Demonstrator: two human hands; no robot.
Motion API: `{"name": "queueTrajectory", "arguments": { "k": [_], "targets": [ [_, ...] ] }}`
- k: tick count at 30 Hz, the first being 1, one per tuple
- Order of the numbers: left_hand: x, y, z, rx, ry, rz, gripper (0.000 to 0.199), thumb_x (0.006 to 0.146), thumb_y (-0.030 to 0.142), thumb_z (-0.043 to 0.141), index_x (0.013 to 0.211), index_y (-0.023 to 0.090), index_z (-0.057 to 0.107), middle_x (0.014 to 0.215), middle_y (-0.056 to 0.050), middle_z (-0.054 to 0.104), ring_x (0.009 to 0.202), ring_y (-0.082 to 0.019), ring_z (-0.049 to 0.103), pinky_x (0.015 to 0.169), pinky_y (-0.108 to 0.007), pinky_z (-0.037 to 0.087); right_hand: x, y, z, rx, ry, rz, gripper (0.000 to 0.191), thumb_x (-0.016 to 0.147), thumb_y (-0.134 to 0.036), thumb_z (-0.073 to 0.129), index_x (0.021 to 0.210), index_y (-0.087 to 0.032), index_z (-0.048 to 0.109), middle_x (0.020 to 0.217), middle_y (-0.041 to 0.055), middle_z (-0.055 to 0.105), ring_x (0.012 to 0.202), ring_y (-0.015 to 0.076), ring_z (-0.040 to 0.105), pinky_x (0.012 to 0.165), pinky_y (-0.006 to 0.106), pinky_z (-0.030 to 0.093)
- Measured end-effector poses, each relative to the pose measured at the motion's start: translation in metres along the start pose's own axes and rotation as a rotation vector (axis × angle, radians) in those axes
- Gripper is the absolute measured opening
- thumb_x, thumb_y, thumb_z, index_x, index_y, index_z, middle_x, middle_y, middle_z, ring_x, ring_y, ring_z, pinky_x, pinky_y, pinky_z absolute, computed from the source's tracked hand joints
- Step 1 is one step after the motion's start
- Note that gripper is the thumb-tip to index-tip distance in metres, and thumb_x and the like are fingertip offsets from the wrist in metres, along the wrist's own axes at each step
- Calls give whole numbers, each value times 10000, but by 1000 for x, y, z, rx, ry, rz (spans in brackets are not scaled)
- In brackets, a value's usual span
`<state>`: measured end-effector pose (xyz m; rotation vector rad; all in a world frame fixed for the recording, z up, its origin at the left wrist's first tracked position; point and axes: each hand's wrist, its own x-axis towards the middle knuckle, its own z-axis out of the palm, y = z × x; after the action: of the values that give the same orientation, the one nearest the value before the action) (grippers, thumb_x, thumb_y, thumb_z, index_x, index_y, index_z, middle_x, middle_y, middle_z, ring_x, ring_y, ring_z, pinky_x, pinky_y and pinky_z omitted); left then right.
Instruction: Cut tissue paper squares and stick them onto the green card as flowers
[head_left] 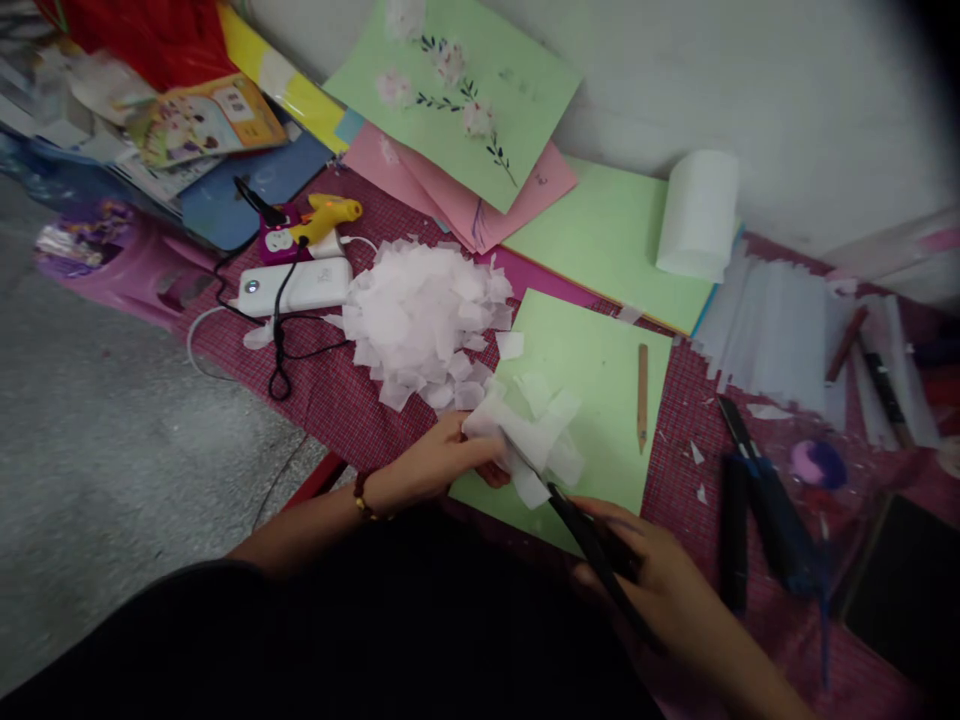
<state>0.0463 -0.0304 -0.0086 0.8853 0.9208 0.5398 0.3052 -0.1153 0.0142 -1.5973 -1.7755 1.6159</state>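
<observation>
Right hand (626,560) blurred; scissors' (592,545) handles partly hidden.

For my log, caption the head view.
Left hand holds white paper over a green sheet; right hand holds a black cutting tool.

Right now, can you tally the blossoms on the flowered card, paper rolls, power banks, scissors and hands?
Blossoms on card: 4
Paper roll: 1
Power bank: 1
Scissors: 1
Hands, left and right: 2
Total: 9
</observation>
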Motion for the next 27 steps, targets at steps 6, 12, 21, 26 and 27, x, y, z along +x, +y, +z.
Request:
{"name": "queueTrajectory", "arguments": {
  "k": [6,12,21,26,27],
  "targets": [
    [1,-7,-7,-56,8,46,287,852,367,569,797,136,730,806,-87,747,614,-129,683,596,-212,542,-3,-3,-2,35,-61,23,600,789,-260,710,1363,-272,537,1386,124,571,1267,325,551,1079,525,428],
    [-3,3,-2,30,-77,6,263,874,271,541,739,135,720,668,-67,720,607,-128,677,611,-206,548,0,-9,-3,64,-89,33,629,794,-263,717,1384,-283,501,1411,119,542,1308,334,507,1092,543,408],
    [-1,5,4,-66,-170,-106,255,808,300,577,660,136,705,632,-56,697,574,-131,652,605,-230,554,8,-14,0,-4,-39,3,548,789,-316,711,1317,-235,589,1312,136,625,1213,320,592,1048,520,456],
    [0,3,5,-195,-186,-176,212,729,293,580,653,135,700,614,-57,692,537,-136,639,545,-237,541,11,-12,3,-16,-12,-7,446,813,-333,676,1245,-227,649,1245,141,677,1143,314,641,998,516,497],
    [1,3,4,-195,-180,-177,212,723,293,580,654,132,700,615,-58,693,539,-138,641,541,-237,539,11,-12,3,-3,-20,12,438,821,-338,669,1243,-226,650,1242,140,681,1135,314,646,995,516,500]
  ]
}}
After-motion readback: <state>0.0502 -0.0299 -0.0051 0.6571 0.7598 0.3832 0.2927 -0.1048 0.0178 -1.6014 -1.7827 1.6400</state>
